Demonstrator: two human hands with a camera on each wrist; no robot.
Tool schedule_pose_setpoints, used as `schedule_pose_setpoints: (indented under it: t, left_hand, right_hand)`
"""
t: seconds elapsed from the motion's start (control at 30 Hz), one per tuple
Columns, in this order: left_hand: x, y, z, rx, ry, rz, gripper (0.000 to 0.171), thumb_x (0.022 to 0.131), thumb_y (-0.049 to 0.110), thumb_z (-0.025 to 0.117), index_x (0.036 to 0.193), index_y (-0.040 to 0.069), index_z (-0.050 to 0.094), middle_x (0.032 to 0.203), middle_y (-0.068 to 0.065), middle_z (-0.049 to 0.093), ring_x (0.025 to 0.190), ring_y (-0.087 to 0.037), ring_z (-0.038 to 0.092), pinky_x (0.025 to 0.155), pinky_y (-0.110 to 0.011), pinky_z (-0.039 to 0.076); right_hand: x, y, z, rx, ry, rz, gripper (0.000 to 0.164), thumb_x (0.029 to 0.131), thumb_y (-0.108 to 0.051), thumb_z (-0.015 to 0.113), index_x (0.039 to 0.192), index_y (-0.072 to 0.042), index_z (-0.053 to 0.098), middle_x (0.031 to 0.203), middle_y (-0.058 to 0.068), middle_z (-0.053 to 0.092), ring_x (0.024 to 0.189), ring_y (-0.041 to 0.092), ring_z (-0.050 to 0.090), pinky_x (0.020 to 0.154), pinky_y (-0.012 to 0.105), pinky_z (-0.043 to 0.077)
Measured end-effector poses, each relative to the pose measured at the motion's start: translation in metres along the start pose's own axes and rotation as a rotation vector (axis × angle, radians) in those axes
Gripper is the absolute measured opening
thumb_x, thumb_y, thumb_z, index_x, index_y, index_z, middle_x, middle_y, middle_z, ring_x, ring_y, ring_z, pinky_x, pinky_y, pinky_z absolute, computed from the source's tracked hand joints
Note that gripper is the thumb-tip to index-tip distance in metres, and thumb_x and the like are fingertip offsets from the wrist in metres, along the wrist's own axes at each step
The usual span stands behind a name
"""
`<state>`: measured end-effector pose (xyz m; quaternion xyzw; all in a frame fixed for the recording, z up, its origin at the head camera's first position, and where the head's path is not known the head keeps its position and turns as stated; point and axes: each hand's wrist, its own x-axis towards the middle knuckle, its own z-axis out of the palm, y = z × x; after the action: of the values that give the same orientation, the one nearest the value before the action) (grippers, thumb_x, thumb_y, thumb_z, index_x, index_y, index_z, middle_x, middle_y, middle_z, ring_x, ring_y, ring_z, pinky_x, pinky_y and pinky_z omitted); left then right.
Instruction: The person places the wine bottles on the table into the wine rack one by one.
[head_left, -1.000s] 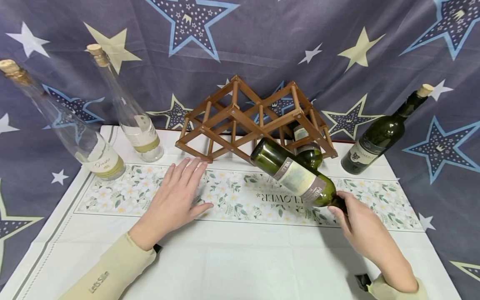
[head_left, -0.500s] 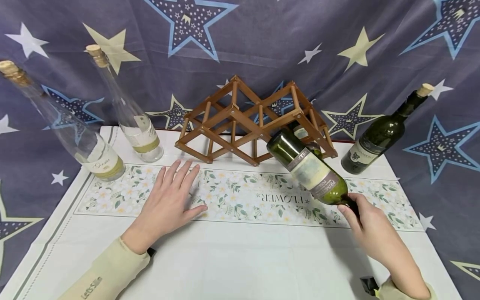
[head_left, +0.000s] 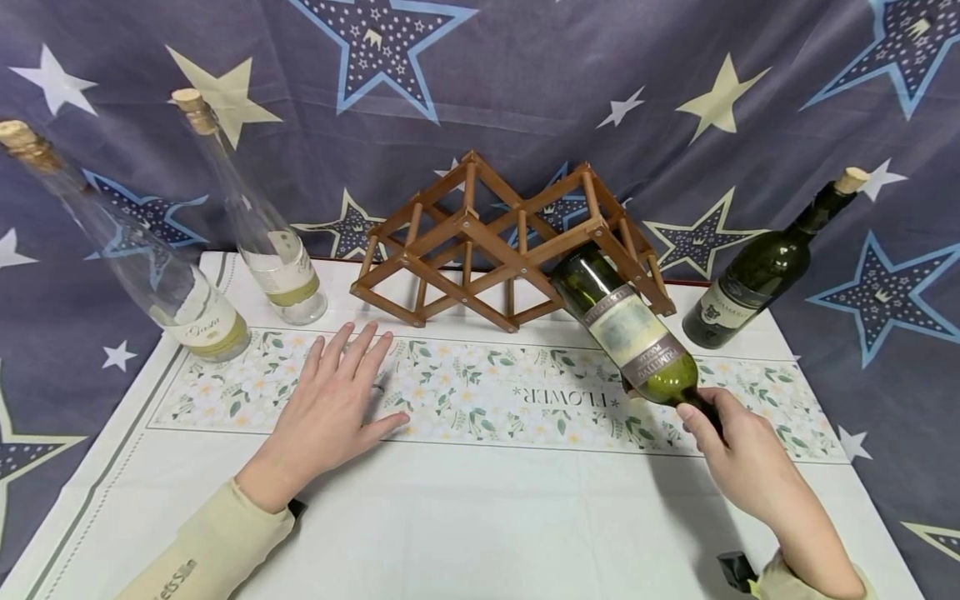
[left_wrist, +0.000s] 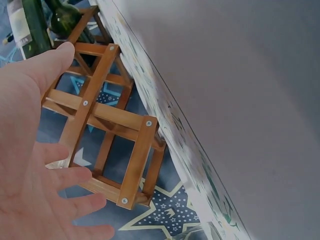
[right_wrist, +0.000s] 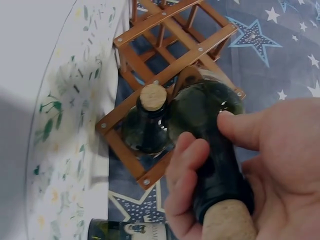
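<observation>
My right hand [head_left: 757, 467] grips the neck of a green wine bottle [head_left: 637, 333] with a cream and brown label. The bottle tilts, its base at the right part of the wooden wine rack [head_left: 465, 225], overlapping the rack's frame. In the right wrist view its cork [right_wrist: 230, 220] points toward the camera. Beside it, a second corked green wine bottle [right_wrist: 145, 130] lies in a lower slot of the rack; the head view mostly hides that one. My left hand [head_left: 326, 417] is spread, palm down, in front of the rack's left side, holding nothing.
Two clear corked bottles [head_left: 281, 267] [head_left: 191, 304] stand at the left. A dark green corked bottle [head_left: 750, 279] stands right of the rack. A floral runner [head_left: 450, 375] crosses the white-covered table [head_left: 487, 517]. A star-patterned curtain [head_left: 525, 75] hangs behind.
My right hand moved slightly right, and the bottle's base swung right and up to the rack's right part. My left hand drew back a little to the left.
</observation>
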<state>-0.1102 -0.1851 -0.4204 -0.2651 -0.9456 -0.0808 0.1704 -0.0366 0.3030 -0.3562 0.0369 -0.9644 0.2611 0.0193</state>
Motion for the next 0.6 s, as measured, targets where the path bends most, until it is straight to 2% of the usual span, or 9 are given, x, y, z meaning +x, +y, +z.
schedule_pose_setpoints:
  t: [0.2,0.33,0.6]
  left_hand:
    - [0.000,0.000,-0.001,-0.001,-0.012,-0.003,0.113,0.082,0.066,0.082,0.163,0.003,0.035,0.166,-0.023,0.036,0.153,-0.049,0.028,0.119,-0.072,0.024]
    - [0.000,0.001,-0.002,0.004,-0.018,-0.003,0.113,0.082,0.066,0.082,0.163,0.003,0.036,0.166,-0.023,0.036,0.153,-0.050,0.029,0.119,-0.072,0.024]
    - [0.000,0.002,-0.001,-0.002,0.000,0.006,0.112,0.082,0.065,0.082,0.163,0.003,0.036,0.165,-0.024,0.038,0.151,-0.050,0.031,0.117,-0.073,0.026]
  right_hand:
    - [0.000,-0.011,-0.007,0.058,-0.081,0.034,0.038,0.114,-0.037,0.050,0.122,-0.001,0.060,0.078,0.000,0.062,0.065,0.015,0.058,0.059,0.031,0.046]
    - [0.001,-0.017,-0.009,0.093,-0.110,0.028,0.036,0.113,-0.039,0.051,0.117,-0.005,0.061,0.078,-0.002,0.063,0.066,0.013,0.062,0.061,0.030,0.047]
    - [0.006,-0.025,-0.005,0.219,-0.189,0.090,0.042,0.111,-0.046,0.054,0.116,-0.005,0.059,0.080,0.003,0.064,0.064,0.019,0.060,0.052,0.033,0.048]
